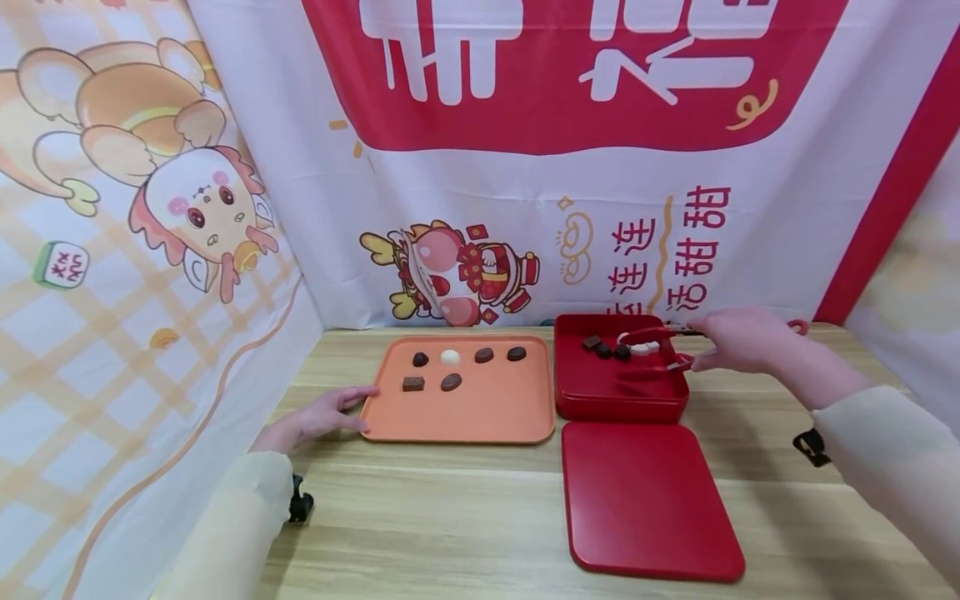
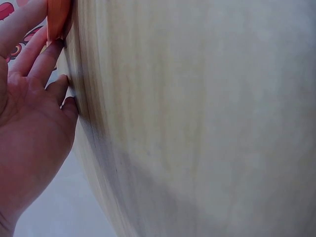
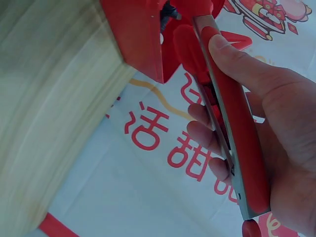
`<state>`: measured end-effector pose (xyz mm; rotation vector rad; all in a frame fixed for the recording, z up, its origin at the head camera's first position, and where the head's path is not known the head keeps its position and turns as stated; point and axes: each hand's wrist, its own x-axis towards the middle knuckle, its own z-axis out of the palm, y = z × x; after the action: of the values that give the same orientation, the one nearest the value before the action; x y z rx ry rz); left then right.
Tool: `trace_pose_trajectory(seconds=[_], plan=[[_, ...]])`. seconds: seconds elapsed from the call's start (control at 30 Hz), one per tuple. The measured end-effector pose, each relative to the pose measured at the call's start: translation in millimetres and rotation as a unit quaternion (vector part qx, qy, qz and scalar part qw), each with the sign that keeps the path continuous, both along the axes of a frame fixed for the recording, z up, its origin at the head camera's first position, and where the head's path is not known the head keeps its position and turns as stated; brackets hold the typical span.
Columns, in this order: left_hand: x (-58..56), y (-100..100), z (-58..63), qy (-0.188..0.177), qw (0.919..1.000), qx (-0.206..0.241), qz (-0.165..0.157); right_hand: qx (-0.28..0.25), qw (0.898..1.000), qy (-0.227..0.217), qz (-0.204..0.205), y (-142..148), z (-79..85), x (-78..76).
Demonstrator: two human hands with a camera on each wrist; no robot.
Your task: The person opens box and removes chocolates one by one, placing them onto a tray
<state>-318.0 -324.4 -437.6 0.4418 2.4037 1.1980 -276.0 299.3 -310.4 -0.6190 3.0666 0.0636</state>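
My left hand (image 1: 330, 414) rests at the left edge of an orange tray (image 1: 465, 421), its fingers extended and touching the rim. In the left wrist view, the fingertips of the left hand (image 2: 37, 103) meet the tray's orange edge (image 2: 58, 19). On the tray lie several chocolates, among them a white round one (image 1: 450, 357) and a brown rectangular one (image 1: 413, 384). My right hand (image 1: 742, 340) grips red tongs (image 3: 237, 133), whose spread tips reach into a red box (image 1: 621, 408). Inside are dark chocolates (image 1: 603, 351) and white pieces (image 1: 643, 348), close to the tips.
A flat red lid (image 1: 648, 500) lies on the wooden table (image 1: 420, 525) in front of the box. Printed cloth (image 1: 480, 192) hangs right behind the tray and box, and another printed cloth (image 1: 112, 333) borders the left side.
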Motion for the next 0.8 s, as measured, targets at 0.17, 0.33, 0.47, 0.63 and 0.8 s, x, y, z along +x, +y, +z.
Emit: trace_pose_trajectory(seconds=[0.17, 0.33, 0.47, 0.63, 0.8], plan=[[0.5, 0, -0.3, -0.01, 0.9998, 0.011, 0.01, 0.021, 1.0, 0.001, -0.005, 1, -4.8, -0.2], [1.2, 0, -1.1, -0.012, 0.9998, 0.012, 0.014, 0.028, 1.0, 0.003, -0.012, 0, -6.7, -1.7], [2.1, 1, -0.9, -0.013, 0.9998, 0.013, 0.011, 0.027, 1.0, 0.001, -0.01, 0, -8.9, -3.3], [2.3, 2, -1.0, -0.012, 0.9998, 0.008, 0.016, 0.026, 1.0, 0.0, -0.011, 1, -11.0, -4.8], [1.1, 2, -1.3, -0.01, 0.9997, 0.006, 0.02, 0.022, 1.0, -0.008, -0.019, -1, -10.7, -6.1]])
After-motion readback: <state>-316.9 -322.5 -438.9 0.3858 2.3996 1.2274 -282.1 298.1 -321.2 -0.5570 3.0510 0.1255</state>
